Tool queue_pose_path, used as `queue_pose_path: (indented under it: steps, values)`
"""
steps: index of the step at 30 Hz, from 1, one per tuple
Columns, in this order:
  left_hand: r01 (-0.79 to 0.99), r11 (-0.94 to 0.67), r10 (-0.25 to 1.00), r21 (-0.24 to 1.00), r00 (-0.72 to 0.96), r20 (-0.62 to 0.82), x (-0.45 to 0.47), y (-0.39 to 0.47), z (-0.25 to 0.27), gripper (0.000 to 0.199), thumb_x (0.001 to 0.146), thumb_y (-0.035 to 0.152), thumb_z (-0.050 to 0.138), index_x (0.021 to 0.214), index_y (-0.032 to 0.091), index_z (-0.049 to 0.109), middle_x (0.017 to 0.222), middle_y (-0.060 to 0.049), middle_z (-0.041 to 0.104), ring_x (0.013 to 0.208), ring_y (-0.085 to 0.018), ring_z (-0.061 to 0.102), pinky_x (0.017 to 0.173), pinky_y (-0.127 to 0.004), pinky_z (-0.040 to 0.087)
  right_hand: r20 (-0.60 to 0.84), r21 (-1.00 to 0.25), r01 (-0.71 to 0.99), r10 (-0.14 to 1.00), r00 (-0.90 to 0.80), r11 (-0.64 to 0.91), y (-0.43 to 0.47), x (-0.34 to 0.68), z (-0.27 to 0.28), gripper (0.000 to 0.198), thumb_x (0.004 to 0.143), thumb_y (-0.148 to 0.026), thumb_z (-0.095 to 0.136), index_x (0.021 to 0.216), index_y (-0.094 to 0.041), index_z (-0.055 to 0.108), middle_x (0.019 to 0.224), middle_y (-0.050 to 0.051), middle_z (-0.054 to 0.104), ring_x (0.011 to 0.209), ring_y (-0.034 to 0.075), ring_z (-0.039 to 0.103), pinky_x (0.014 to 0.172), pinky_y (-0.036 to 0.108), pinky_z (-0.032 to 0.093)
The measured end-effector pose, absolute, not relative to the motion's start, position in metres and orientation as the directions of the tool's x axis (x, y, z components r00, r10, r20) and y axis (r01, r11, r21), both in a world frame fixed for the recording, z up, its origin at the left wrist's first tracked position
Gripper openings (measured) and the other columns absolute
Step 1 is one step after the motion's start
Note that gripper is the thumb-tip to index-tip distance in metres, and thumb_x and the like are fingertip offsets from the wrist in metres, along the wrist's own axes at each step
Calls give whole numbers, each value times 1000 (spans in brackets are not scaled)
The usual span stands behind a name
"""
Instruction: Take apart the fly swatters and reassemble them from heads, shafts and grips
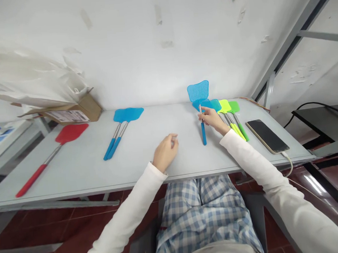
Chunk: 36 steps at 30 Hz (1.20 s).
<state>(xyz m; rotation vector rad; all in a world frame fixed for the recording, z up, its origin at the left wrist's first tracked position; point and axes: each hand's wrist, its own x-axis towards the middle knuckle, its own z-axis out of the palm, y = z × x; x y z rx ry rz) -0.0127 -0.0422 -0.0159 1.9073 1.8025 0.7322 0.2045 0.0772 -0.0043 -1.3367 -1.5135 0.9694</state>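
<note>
My right hand (211, 117) is closed round the metal shaft of a blue fly swatter (198, 91), whose mesh head points up at the wall and whose blue handle hangs toward the table's front. Just behind it lie more blue fly swatters (215, 104), partly hidden by my hand, with a yellow fly swatter (224, 105) and a green fly swatter (234, 106) beside them. Over the middle of the table, my left hand (165, 151) holds nothing; its fingers are loosely bent, with thumb and forefinger slightly apart.
Two overlapping blue fly swatters (130, 113) and a red fly swatter (71, 133) lie on the left of the grey table (88, 170). A cardboard box (88, 108) stands at the back left. At the right lies a phone (267, 136) with a white cable (288, 158).
</note>
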Motion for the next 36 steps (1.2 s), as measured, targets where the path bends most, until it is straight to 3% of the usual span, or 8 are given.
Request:
queue_pose_path:
  steps: [3, 6, 11, 18, 22, 26, 33, 36]
  values:
    - [878, 34, 979, 477, -124, 159, -48, -34, -16, 37, 93, 28, 41, 124, 15, 57, 121, -16, 62, 111, -29, 60, 97, -42, 45, 133, -754, 643, 990, -50, 134, 90, 219, -8, 34, 82, -14, 61, 115, -11, 67, 66, 1, 68, 62, 16, 61, 63, 26, 44]
    - [932, 209, 921, 295, -289, 262, -94, -23, -21, 46, 89, 28, 46, 127, 3, 53, 134, -30, 48, 124, -41, 48, 101, -53, 40, 88, -575, 811, 994, -72, 110, 94, 224, -12, 34, 84, -14, 61, 117, -10, 68, 80, 10, 75, 79, 22, 68, 73, 27, 46]
    - [864, 461, 802, 201, -503, 323, -161, -19, -25, 45, 90, 30, 41, 120, -1, 53, 127, -36, 49, 121, -48, 46, 92, -59, 40, 89, -480, 863, 988, -128, 155, 92, 228, -12, 37, 87, -19, 60, 122, -8, 66, 95, 14, 77, 89, 23, 70, 79, 27, 46]
    - [913, 398, 843, 87, -402, 357, -177, -24, -24, 43, 90, 34, 46, 122, 7, 56, 123, -29, 54, 117, -41, 52, 91, -50, 44, 94, -355, 922, 987, -132, 157, 88, 235, -17, 35, 84, -16, 61, 117, -5, 66, 103, 18, 71, 103, 27, 64, 90, 32, 45]
    - [929, 369, 886, 36, -363, 287, -169, -18, -24, 35, 89, 26, 46, 113, 9, 64, 113, -23, 62, 112, -37, 58, 92, -47, 46, 230, -444, 873, 967, -106, 201, 79, 239, -11, 49, 83, -24, 63, 129, -7, 56, 122, 21, 59, 106, 27, 61, 91, 36, 47]
    - [951, 247, 903, 188, -296, 311, -155, -16, -29, 32, 86, 26, 50, 109, 11, 66, 108, -17, 65, 102, -31, 63, 89, -42, 49, 413, -558, 768, 908, -72, 315, 62, 243, 7, 38, 90, -29, 53, 123, -11, 59, 118, 18, 57, 100, 23, 60, 89, 37, 49]
    - [821, -286, 874, 494, 11, 487, -96, -23, -14, 22, 85, 23, 58, 103, 17, 68, 99, -5, 63, 78, -14, 61, 83, -29, 52, 244, -682, 533, 843, -480, 501, 31, 217, 7, 26, 91, -35, 53, 97, -20, 74, 101, 9, 64, 84, 18, 58, 80, 34, 50]
    - [737, -470, 797, 486, 117, 593, -67, -27, -4, 21, 88, 22, 58, 107, 19, 67, 97, -4, 61, 76, -11, 59, 80, -26, 52, 147, -878, 345, 873, -465, 331, 31, 196, 0, 30, 89, -44, 60, 98, -19, 74, 103, 9, 67, 83, 18, 61, 73, 32, 52]
